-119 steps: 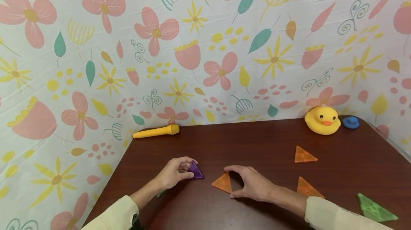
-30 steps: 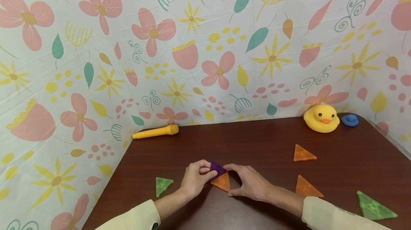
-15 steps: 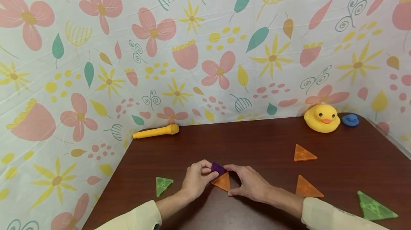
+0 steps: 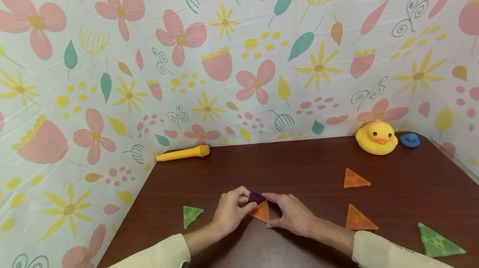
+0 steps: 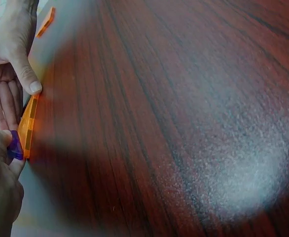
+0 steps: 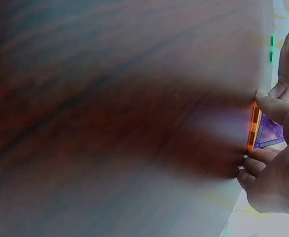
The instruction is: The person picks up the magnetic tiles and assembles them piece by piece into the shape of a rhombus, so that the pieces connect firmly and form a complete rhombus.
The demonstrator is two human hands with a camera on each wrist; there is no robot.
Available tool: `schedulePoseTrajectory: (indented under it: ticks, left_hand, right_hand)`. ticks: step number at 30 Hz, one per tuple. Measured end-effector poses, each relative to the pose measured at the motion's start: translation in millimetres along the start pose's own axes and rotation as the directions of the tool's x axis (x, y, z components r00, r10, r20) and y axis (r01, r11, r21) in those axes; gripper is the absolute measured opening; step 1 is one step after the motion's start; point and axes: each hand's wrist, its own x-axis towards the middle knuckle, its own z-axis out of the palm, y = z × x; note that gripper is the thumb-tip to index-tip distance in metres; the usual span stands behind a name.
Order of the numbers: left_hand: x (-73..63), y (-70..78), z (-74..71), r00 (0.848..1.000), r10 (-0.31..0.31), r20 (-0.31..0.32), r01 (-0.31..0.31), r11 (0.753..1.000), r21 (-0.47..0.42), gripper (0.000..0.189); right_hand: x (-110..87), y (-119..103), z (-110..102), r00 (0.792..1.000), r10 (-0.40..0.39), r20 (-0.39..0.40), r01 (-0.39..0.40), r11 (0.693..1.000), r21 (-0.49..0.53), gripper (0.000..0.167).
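Between thumb and fingers my left hand (image 4: 232, 210) pinches a translucent purple triangular magnetic tile (image 4: 256, 197). Its lower edge meets the upper left edge of an orange triangular magnetic tile (image 4: 262, 212), which lies on the table. My right hand (image 4: 293, 215) grips that orange tile by two corners, index finger at the top one and thumb at the bottom one. In the right wrist view the purple tile (image 6: 270, 131) stands at an angle behind the orange tile's edge (image 6: 254, 126). Left fingertips hide part of the purple tile in the head view.
A small green triangle tile (image 4: 192, 216) lies left of my left forearm. Two orange tiles (image 4: 355, 178) and a larger green one (image 4: 438, 241) lie to the right. A yellow toy microphone (image 4: 183, 153), a yellow duck (image 4: 376, 138) and a blue duck (image 4: 410, 140) stand along the back.
My left hand has carried the purple tile rightward against the orange tile, uncovering the small green tile. In the last half second the purple tile has tilted slightly. My right hand has stayed in place.
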Motion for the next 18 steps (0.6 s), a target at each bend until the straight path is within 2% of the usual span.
schedulePoseTrajectory:
  ticks: [11, 18]
  left_hand:
    - [-2.4, -2.4, 0.8, 0.995, 0.096, 0.016, -0.096, 0.993, 0.063, 0.015]
    - [-1.3, -2.7, -0.5, 0.993, 0.115, 0.019, -0.117, 0.989, 0.090, 0.015]
  right_hand:
    - [0.0, 1.3, 0.5, 1.000, 0.005, 0.001, -0.005, 1.000, -0.007, 0.077]
    - [-0.6, 2.1, -0.4, 1.000, 0.001, 0.006, -0.001, 1.000, 0.012, 0.077]
